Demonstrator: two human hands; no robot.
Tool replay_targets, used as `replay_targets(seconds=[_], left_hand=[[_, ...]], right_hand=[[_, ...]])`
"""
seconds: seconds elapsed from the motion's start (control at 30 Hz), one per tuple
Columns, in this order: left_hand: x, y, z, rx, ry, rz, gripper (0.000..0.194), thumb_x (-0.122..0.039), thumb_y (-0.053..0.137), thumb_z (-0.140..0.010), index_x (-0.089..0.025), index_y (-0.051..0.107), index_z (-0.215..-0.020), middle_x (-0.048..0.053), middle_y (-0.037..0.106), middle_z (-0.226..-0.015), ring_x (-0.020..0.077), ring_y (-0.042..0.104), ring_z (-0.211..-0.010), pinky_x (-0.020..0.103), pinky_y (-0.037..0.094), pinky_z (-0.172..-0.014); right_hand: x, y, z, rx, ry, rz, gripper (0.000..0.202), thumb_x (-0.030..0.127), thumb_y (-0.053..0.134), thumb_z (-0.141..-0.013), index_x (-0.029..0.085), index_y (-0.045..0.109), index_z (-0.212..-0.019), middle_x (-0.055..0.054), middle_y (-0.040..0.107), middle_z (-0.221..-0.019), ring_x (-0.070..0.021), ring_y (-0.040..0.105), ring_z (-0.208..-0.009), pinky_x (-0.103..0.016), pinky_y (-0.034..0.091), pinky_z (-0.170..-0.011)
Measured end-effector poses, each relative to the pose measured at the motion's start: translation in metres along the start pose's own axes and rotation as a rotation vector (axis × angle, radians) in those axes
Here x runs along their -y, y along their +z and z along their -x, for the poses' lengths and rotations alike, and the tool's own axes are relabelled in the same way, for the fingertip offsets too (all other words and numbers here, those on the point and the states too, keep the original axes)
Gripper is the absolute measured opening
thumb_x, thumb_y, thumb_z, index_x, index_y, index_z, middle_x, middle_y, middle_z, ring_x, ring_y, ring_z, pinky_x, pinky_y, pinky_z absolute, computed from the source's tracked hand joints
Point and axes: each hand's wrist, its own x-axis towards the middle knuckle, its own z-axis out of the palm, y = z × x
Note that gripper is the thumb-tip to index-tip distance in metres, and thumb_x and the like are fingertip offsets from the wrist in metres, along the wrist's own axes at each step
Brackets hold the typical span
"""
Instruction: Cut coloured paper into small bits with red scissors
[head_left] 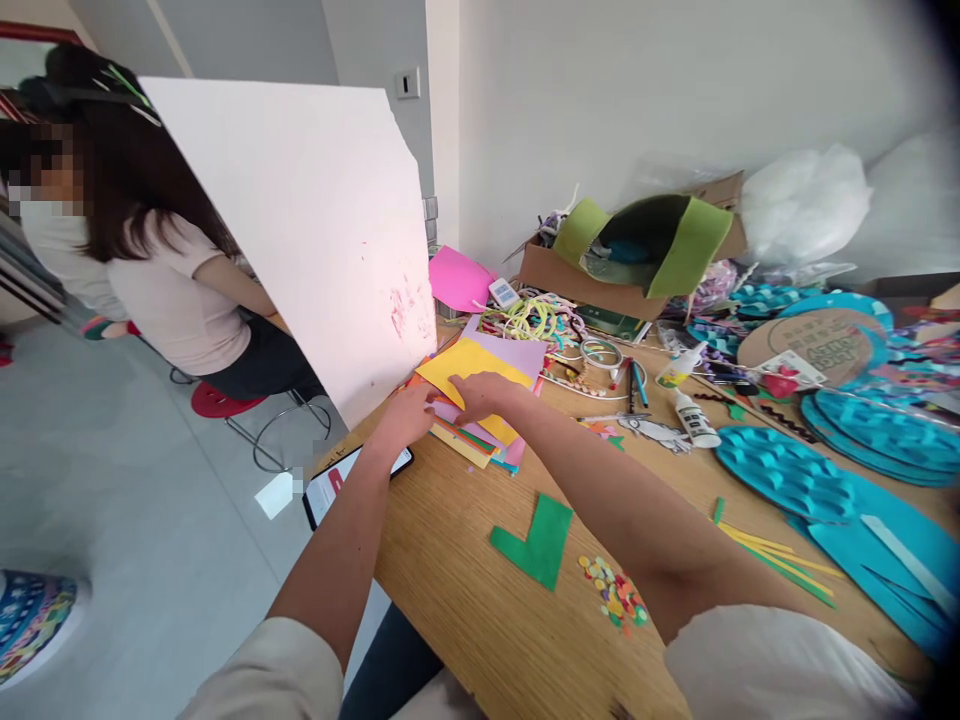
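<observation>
A fanned stack of coloured paper sheets (499, 432) lies near the table's left edge, with a yellow sheet (480, 362) uppermost and purple, orange and green ones below. My right hand (480, 396) reaches across the yellow sheet, its fingers bent over the left edge and closed on it. At the same edge my left hand (409, 418) has its fingers closed on the lower sheets; some fingertips are hidden among them. Beneath my left forearm is a phone (401, 462) with a lit screen. Closer to me lie a green angled paper piece (546, 545) and small colourful dots (613, 592).
A large white board (315, 220) stands upright behind the phone. Glue bottles (696, 418), pens (638, 384), blue egg-carton shapes (787, 472) and a green-flapped box (630, 250) crowd the right and back. A person (172, 290) sits on a red stool (225, 398) at left.
</observation>
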Motion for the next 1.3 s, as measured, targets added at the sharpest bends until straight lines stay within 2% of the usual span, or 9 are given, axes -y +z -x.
replay_targets(seconds=[0.07, 0.2, 0.47, 0.67, 0.87, 0.97, 1.1, 1.17, 1.3], left_hand=[[-0.002, 0.004, 0.003, 0.057, 0.016, -0.122, 0.037, -0.008, 0.047, -0.074, -0.019, 0.063, -0.105, 0.009, 0.067, -0.109, 0.0235, 0.061, -0.102, 0.034, 0.044, -0.090], [0.000, 0.010, 0.008, 0.073, 0.024, -0.232, 0.039, -0.010, 0.044, -0.077, -0.016, 0.061, -0.111, 0.011, 0.065, -0.115, 0.0244, 0.059, -0.107, 0.035, 0.043, -0.093], [-0.002, -0.006, 0.012, 0.120, 0.091, -0.277, 0.036, -0.014, 0.045, -0.079, -0.017, 0.062, -0.111, 0.010, 0.066, -0.115, 0.0240, 0.059, -0.108, 0.034, 0.040, -0.096], [-0.001, -0.006, 0.005, 0.105, 0.273, -0.376, 0.038, -0.012, 0.048, -0.077, -0.018, 0.060, -0.112, 0.009, 0.062, -0.118, 0.0228, 0.053, -0.114, 0.034, 0.038, -0.099], [0.000, 0.004, -0.011, -0.005, 0.365, -0.531, 0.056, -0.008, 0.052, -0.071, -0.016, 0.049, -0.126, 0.013, 0.047, -0.134, 0.0259, 0.035, -0.130, 0.039, 0.029, -0.106], [-0.004, 0.008, -0.021, -0.027, 0.391, -0.556, 0.048, -0.010, 0.050, -0.075, -0.017, 0.053, -0.122, 0.013, 0.054, -0.125, 0.0257, 0.036, -0.129, 0.043, 0.024, -0.107], [-0.010, 0.010, -0.038, 0.001, 0.360, -0.566, 0.029, -0.012, 0.049, -0.076, -0.018, 0.067, -0.098, 0.012, 0.064, -0.102, 0.0272, 0.044, -0.120, 0.046, 0.017, -0.109], [-0.013, 0.010, -0.045, 0.003, 0.357, -0.564, 0.026, -0.012, 0.049, -0.077, -0.019, 0.070, -0.090, 0.012, 0.066, -0.095, 0.0275, 0.048, -0.115, 0.046, 0.013, -0.110], [-0.021, 0.003, -0.050, -0.077, 0.351, -0.490, 0.029, -0.013, 0.045, -0.080, -0.022, 0.070, -0.093, 0.012, 0.064, -0.105, 0.0288, 0.041, -0.123, 0.049, 0.007, -0.111]], right_hand=[[-0.003, -0.002, 0.002, 0.032, -0.013, -0.014, 0.076, 0.052, 0.069, -0.067, 0.018, 0.042, -0.129, -0.015, 0.064, -0.108, -0.0312, 0.061, -0.099, -0.035, 0.047, -0.073], [-0.002, -0.003, 0.002, 0.101, -0.013, -0.035, 0.085, 0.050, 0.072, -0.063, 0.020, 0.038, -0.135, -0.014, 0.063, -0.111, -0.0315, 0.061, -0.099, -0.035, 0.047, -0.071], [0.010, -0.002, 0.003, 0.182, 0.013, -0.054, 0.094, 0.044, 0.078, -0.057, 0.021, 0.035, -0.138, -0.013, 0.062, -0.111, -0.0314, 0.061, -0.101, -0.036, 0.047, -0.075], [0.003, -0.007, 0.003, 0.202, 0.015, -0.098, 0.085, 0.041, 0.071, -0.065, 0.021, 0.035, -0.140, -0.014, 0.060, -0.119, -0.0300, 0.060, -0.103, -0.034, 0.048, -0.074], [-0.005, -0.007, 0.001, 0.156, 0.025, -0.129, 0.075, 0.036, 0.066, -0.070, 0.018, 0.038, -0.137, -0.015, 0.063, -0.114, -0.0287, 0.064, -0.096, -0.033, 0.049, -0.069], [-0.008, -0.006, 0.001, 0.122, 0.030, -0.137, 0.071, 0.035, 0.065, -0.072, 0.017, 0.040, -0.135, -0.014, 0.063, -0.115, -0.0277, 0.063, -0.097, -0.032, 0.049, -0.070], [-0.005, -0.003, -0.001, 0.052, 0.078, -0.128, 0.061, 0.040, 0.068, -0.074, 0.016, 0.049, -0.126, -0.013, 0.062, -0.115, -0.0271, 0.061, -0.100, -0.033, 0.049, -0.077], [0.000, 0.000, -0.003, 0.003, 0.143, -0.116, 0.051, 0.042, 0.065, -0.080, 0.015, 0.052, -0.122, -0.012, 0.061, -0.114, -0.0251, 0.060, -0.100, -0.037, 0.049, -0.081], [0.005, 0.001, -0.009, -0.082, 0.281, -0.102, 0.031, 0.035, 0.054, -0.092, 0.015, 0.056, -0.116, -0.009, 0.058, -0.115, -0.0209, 0.059, -0.099, -0.041, 0.049, -0.085]])
